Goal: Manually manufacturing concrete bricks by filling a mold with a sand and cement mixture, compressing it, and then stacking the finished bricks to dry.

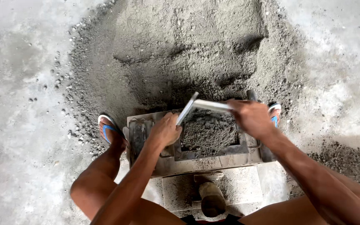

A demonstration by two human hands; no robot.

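Down low, my right grip clenched on a smooth metal bar, left grip closed on the rectangular steel mould, coarse damp grey mix filling it, gritty heap behind on the concrete floor.

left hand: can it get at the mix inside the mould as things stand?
Probably yes. The left hand rests on the metal mould rim right beside the open cavity, and the grey mix lies uncovered. Only the metal bar, held across the top by both hands, crosses above it.
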